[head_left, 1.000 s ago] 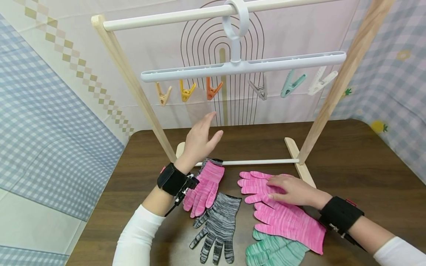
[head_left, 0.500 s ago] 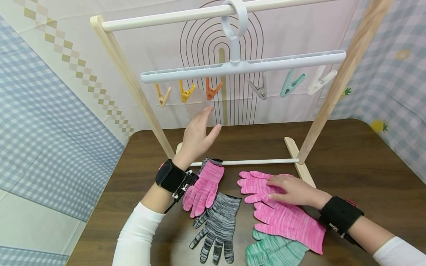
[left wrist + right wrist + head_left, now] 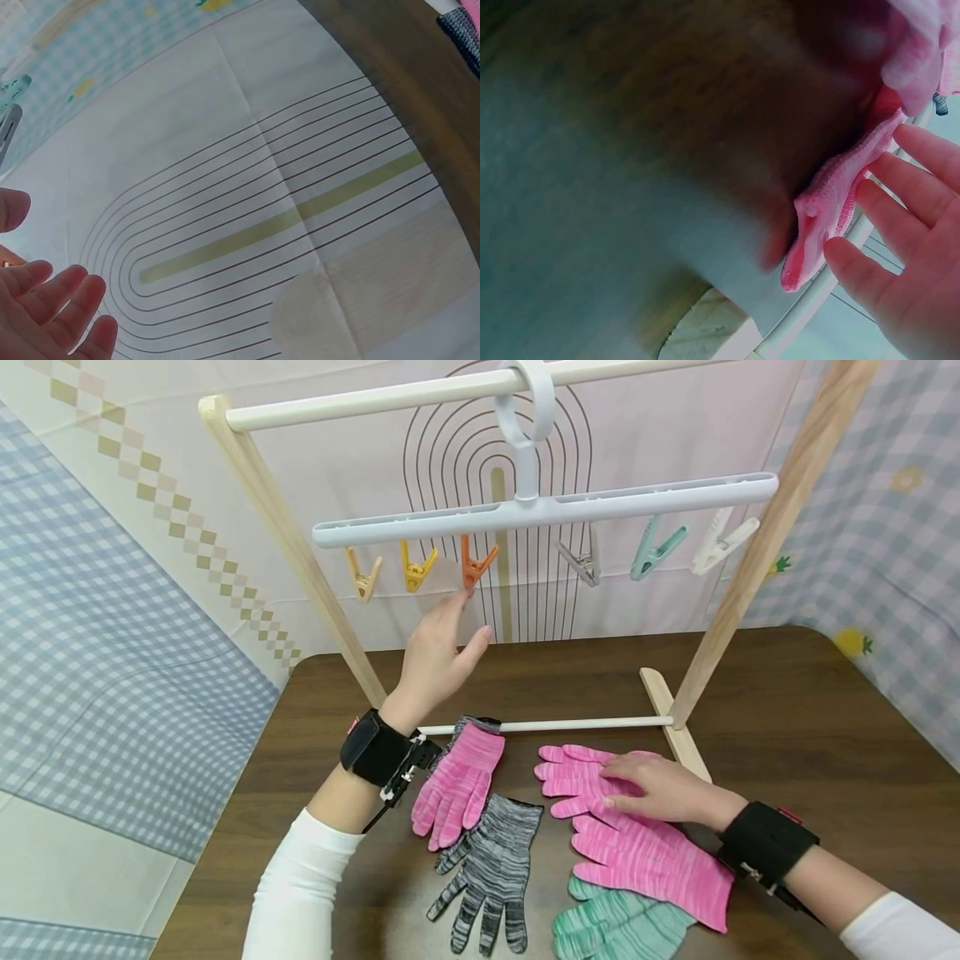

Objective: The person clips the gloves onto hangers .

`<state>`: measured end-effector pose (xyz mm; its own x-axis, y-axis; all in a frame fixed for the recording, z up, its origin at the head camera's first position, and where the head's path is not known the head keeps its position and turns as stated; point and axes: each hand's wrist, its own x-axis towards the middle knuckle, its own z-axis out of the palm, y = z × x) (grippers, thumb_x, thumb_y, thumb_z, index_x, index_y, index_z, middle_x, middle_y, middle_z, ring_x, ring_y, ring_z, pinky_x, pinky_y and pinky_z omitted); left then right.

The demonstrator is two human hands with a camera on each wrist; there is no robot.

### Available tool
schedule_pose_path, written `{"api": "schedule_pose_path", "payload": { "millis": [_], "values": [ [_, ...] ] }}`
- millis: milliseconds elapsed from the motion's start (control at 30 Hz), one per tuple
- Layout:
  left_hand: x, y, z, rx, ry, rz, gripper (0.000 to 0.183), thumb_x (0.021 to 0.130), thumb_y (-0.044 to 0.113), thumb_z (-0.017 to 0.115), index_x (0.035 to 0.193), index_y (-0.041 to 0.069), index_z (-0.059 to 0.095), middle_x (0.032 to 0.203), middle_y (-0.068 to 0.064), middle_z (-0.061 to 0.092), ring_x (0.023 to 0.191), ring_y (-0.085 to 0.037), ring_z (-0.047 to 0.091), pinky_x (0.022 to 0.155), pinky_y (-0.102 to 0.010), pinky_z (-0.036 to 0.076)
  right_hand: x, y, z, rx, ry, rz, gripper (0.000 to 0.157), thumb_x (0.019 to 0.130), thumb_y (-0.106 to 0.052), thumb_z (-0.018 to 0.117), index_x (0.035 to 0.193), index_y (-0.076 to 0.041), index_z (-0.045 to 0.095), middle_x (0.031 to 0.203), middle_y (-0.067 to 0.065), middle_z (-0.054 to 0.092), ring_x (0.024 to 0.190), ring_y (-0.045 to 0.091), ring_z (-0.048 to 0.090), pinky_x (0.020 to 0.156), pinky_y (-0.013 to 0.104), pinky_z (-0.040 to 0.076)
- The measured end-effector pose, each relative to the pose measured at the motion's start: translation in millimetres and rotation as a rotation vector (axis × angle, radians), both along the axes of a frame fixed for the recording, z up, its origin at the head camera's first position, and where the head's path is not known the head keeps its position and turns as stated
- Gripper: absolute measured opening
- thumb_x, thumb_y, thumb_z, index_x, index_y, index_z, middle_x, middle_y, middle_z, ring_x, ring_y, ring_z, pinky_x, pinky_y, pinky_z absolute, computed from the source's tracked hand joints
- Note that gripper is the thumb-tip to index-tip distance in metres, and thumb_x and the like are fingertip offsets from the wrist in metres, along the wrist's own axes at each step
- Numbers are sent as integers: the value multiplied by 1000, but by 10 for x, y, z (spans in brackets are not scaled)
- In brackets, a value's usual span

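My left hand point(image 3: 438, 652) is raised with fingers extended, its fingertips just under the orange clothespin point(image 3: 477, 562); whether they touch it, I cannot tell. In the left wrist view the fingers are loosely bent around nothing. The orange clothespin hangs from a white hanger point(image 3: 540, 510), along with yellow point(image 3: 417, 567), pale orange point(image 3: 363, 577), grey point(image 3: 585, 558), teal point(image 3: 657, 550) and white point(image 3: 722, 543) clothespins. On the table my right hand point(image 3: 663, 789) rests on a pink glove point(image 3: 570, 775). Another pink glove point(image 3: 652, 868) and a green glove point(image 3: 622, 927) lie below it.
A wooden rack point(image 3: 300, 552) carries the hanger, with a low crossbar point(image 3: 585, 725) near the table point(image 3: 810, 735). At its foot lie a pink glove point(image 3: 465, 777) with a dark cuff and a grey-black striped glove point(image 3: 491, 860). Patterned cloth point(image 3: 135, 652) surrounds the table.
My left hand has risen and shifted slightly left, bringing its fingertips close to the orange clothespin. The right hand and the gloves have stayed in place.
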<state>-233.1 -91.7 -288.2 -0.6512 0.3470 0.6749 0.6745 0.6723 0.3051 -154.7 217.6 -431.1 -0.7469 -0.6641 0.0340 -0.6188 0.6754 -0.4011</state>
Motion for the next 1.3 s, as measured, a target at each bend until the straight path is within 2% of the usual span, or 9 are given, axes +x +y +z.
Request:
{"api": "schedule_pose_path", "payload": {
  "millis": [367, 767, 1067, 1300],
  "values": [
    [13, -26, 100, 20, -7, 40, 39, 89, 26, 49, 120, 3, 49, 115, -12, 59, 101, -24, 55, 82, -44, 45, 8, 6, -12, -5, 0, 6, 58, 85, -50, 52, 116, -1, 57, 119, 18, 57, 112, 35, 49, 91, 54, 41],
    [-21, -55, 146, 41, -19, 87, 35, 89, 26, 50, 115, 2, 53, 110, -12, 62, 96, -25, 56, 80, -44, 45, 14, 9, -16, -3, -8, -1, 58, 85, -50, 52, 116, -1, 57, 119, 18, 56, 113, 35, 48, 92, 55, 39],
    [-41, -57, 188, 53, -31, 83, 38, 90, 26, 48, 119, 2, 51, 112, -14, 61, 96, -25, 56, 81, -44, 45, 16, 8, -12, -6, -2, 0, 57, 85, -49, 52, 116, -1, 57, 117, 18, 57, 112, 34, 49, 90, 53, 42],
    [-51, -48, 218, 79, 2, 72, 40, 89, 25, 49, 122, 2, 50, 112, -12, 61, 95, -23, 57, 79, -42, 46, 19, 12, -13, -4, -8, -7, 58, 85, -50, 52, 116, -1, 57, 117, 18, 57, 112, 34, 49, 90, 52, 42]
  ]
}}
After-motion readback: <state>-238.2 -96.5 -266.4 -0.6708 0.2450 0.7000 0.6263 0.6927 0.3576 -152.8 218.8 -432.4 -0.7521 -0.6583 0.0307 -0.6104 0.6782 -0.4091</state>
